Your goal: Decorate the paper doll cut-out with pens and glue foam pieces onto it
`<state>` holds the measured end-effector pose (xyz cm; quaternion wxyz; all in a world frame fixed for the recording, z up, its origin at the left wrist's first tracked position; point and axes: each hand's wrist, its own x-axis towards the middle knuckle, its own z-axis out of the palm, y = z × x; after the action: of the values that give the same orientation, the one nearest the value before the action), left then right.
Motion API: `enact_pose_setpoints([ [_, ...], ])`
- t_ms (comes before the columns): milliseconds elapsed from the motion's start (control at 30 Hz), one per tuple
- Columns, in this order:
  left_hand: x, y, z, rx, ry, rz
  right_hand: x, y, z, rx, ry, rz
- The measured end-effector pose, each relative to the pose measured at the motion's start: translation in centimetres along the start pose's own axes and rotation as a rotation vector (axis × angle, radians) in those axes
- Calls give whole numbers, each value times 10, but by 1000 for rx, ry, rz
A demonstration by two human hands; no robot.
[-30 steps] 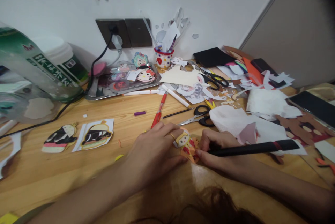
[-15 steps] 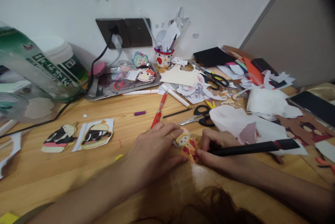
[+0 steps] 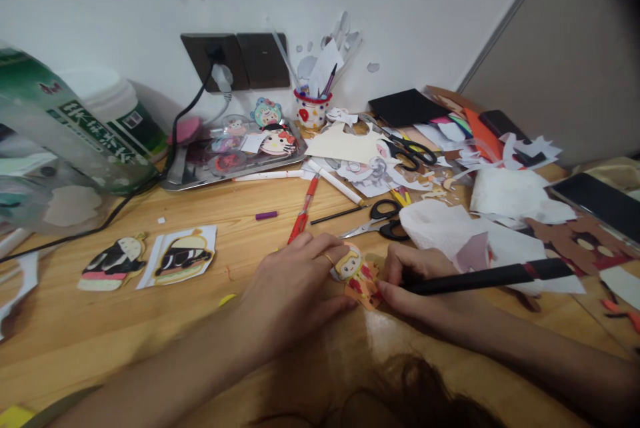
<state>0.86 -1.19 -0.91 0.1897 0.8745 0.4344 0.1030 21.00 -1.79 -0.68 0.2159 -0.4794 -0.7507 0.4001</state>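
Note:
Before me on the wooden table lies a small paper cutout (image 3: 354,267) of a yellow-haired figure in red and orange. My left hand (image 3: 300,275) rests over its left side, fingers at the upper edge and thumb along the lower edge, keeping it against the table. In my right hand (image 3: 417,275) a black marker pen (image 3: 475,278) is pinched, its body pointing right. The pen's tip is hidden by my fingers, close to the cutout's right edge. Just beyond the hands lie black-handled scissors (image 3: 377,219) and a red pen (image 3: 303,209).
Two penguin-like cutouts (image 3: 114,263) lie at left. Behind are a metal tray (image 3: 200,178) of stickers, a decorated cup (image 3: 313,111) of pens and a black cable (image 3: 131,205). Paper scraps, crumpled tissue (image 3: 435,225) and a dark phone (image 3: 600,205) crowd the right side.
The view has shifted very slightly. Both hands stay in place at the cutout, and the marker pen keeps nearly the same slant.

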Motion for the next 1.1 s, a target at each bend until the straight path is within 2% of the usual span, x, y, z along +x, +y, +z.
enact_pose_setpoints([
  [167, -1, -1, 0, 5, 0, 4, 1, 0, 0, 6, -22, 4],
  [467, -1, 0, -2, -3, 4, 6, -1, 2, 0, -3, 37, 26],
  [633, -1, 0, -1, -5, 12, 10, -1, 3, 0, -1, -3, -18],
  [1100, -2, -1, 0, -5, 3, 5, 1, -4, -2, -13, -42, 9],
])
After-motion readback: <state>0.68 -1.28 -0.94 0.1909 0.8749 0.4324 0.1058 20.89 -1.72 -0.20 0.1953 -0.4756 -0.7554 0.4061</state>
